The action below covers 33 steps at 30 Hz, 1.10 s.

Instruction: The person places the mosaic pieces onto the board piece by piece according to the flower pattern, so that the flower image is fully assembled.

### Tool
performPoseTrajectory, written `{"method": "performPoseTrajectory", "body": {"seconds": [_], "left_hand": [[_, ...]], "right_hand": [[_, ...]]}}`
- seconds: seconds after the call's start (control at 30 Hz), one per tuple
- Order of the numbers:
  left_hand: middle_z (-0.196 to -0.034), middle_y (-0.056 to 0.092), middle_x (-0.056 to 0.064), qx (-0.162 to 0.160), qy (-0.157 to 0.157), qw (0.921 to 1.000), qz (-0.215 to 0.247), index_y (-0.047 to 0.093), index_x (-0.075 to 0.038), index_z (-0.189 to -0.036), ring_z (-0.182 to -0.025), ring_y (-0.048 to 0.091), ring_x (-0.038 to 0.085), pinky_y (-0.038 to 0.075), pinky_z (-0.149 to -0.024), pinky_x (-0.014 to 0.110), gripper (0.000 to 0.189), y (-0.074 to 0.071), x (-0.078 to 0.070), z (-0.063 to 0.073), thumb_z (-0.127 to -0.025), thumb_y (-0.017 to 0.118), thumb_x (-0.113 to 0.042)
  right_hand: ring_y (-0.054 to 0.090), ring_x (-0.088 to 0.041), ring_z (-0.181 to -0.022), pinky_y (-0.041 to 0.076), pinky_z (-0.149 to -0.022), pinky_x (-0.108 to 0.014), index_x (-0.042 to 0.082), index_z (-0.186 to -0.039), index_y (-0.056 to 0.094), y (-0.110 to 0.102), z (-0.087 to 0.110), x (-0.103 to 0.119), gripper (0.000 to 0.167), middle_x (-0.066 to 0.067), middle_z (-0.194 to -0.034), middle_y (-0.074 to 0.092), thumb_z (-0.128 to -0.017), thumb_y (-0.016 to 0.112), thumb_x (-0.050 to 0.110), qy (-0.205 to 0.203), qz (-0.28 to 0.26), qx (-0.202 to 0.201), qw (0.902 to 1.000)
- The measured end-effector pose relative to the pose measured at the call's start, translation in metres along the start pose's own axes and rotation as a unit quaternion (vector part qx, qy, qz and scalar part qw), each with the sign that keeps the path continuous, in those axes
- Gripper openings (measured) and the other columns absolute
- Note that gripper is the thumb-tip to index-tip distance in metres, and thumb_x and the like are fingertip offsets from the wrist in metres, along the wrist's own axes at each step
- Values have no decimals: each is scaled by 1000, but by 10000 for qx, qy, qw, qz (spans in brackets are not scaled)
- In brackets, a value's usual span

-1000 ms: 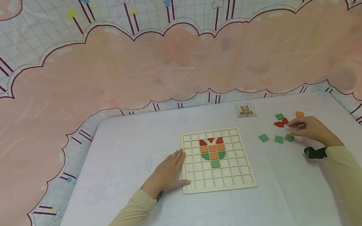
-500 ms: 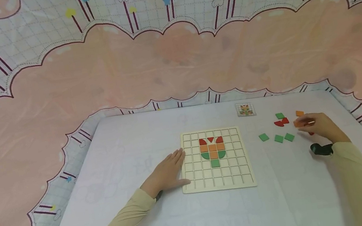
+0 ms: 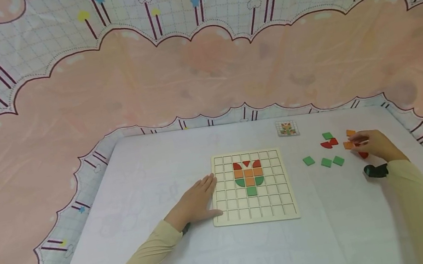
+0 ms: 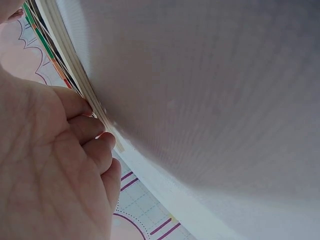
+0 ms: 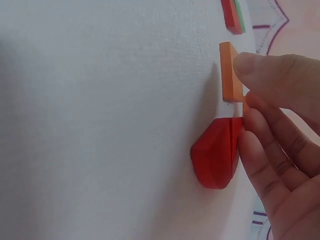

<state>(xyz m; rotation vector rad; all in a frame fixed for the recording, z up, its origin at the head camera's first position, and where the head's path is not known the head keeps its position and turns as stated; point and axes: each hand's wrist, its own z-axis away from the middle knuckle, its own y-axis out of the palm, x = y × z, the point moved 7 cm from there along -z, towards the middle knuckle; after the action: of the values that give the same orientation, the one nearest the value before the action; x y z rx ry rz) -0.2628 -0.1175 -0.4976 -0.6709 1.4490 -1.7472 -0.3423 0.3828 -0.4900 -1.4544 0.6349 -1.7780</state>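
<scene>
My left hand [image 3: 194,201] rests at the left edge of a pale wooden grid board [image 3: 234,219], with its fingertips on the rim. Red, orange and green tiles form a tulip-like figure on the board, with a green square tile [image 3: 251,191] at its foot. To the right, my right hand [image 3: 377,145] is low over loose tiles, its fingers loosely bent. In the right wrist view, the thumb touches an orange tile [image 5: 229,75] lying on the table. The other fingers are beside a red tile [image 5: 212,155], partly covering what lies behind.
Several green tiles [image 3: 309,161] lie between board and right hand. Two red tiles [image 3: 326,145] lie beyond them, and another orange tile [image 3: 350,132] sits farther back. A small pattern card [image 3: 287,128] lies behind the board. Patterned cloth [image 3: 201,73] rises beyond the white table [image 3: 149,161].
My right hand has moved right from the red tiles to the orange tiles, and its fingertips have since lifted off the nearer orange tile's top. The left hand has stayed put.
</scene>
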Motion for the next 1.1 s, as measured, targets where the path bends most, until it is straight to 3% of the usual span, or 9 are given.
{"method": "performPoseTrajectory", "body": {"seconds": [0.27,1.1], "left_hand": [[-158,15,14,15,2,10000,85,18,-1,-149,-147,16,26,20,-120,39,96,-2,-2,1,-85,51,-64],[-158,15,13,41,-70,9999,98,18,-2,-149,-147,16,25,20,-120,39,96,-4,-2,3,-85,52,-64]], "right_hand": [[47,-44,-108,51,-91,-49,-8,-124,53,0,-4,1,45,-33,-123,50,-87,65,15,-63,135,112,9998],[48,-44,-106,52,-90,-48,-9,-123,54,0,-7,6,48,-33,-120,51,-85,68,17,42,226,165,9996]]}}
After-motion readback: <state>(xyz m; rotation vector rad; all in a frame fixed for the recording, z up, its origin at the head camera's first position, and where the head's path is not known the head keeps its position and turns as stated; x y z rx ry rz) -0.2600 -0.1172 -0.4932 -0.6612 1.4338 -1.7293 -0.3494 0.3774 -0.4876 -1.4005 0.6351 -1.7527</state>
